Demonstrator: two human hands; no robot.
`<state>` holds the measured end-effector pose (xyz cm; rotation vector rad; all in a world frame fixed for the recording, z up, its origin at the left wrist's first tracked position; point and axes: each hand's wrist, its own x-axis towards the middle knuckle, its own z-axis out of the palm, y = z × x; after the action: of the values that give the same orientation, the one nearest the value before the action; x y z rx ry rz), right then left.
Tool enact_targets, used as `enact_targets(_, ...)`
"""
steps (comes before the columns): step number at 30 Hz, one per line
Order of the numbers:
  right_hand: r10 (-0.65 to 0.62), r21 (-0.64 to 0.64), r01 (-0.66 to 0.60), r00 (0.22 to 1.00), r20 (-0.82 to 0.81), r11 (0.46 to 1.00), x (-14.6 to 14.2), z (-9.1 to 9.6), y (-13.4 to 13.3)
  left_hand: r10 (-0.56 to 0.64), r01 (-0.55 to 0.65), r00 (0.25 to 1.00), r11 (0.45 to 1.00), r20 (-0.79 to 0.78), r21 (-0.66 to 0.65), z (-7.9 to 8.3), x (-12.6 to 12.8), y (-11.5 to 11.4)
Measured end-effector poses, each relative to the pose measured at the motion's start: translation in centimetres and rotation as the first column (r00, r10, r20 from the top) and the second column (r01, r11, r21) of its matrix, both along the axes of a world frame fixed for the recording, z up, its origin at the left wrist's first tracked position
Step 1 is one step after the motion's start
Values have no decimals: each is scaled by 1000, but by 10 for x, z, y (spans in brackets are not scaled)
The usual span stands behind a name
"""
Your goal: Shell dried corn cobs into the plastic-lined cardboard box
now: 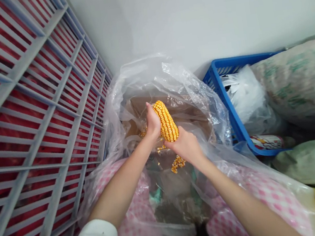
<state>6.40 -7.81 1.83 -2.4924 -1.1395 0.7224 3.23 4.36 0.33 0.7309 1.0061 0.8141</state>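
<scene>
Left hand [154, 123]: pressed along the upper part of the corn cob [166, 120], fingers hidden. Right hand [185, 143]: curled about the lower end. Corn cob: held between both hands, above the clear plastic sheeting [155, 69]; visible rows largely intact. Loose kernels [178, 163]: seen below in small clusters (whether resting or falling could not be told). Progress: judged early, some kernels detached, most left attached. Surroundings: pink-checked fabric [268, 188] was partly covered by plastic; a blue basket [239, 124] was placed at right.
</scene>
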Motion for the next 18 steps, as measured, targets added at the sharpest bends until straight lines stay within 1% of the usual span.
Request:
enact_targets(3, 1, 9, 0, 999, -36, 1000, 0, -2, -1, -8, 8, 1000, 1000, 14, -9, 3, 1, -3)
enact_targets(7, -5, -7, 5, 998, -61, 1000, 0, 0, -1, -15, 15, 1000, 999, -8, -31, 3, 1, -5)
enact_targets(10, -16, -15, 15, 996, -83, 1000, 1, 1, -1, -18, 17, 1000, 1000, -19, -11, 0, 1, -4)
enact_targets(14, -22, 12, 23, 995, -102, 1000, 3, -1, -2, -3, 5, 999, 999, -39, 42, -4, 1, -1)
enact_targets(17, -39, 30, 42, 993, -108, 999, 3, -3, -4, 3, -2, 1000, 999, -26, 48, -9, 0, -1)
enact_targets(18, -40, 46, 47, 990, -134, 998, 3, -2, -4, -6, 8, 999, 999, -33, 43, -10, -1, -1)
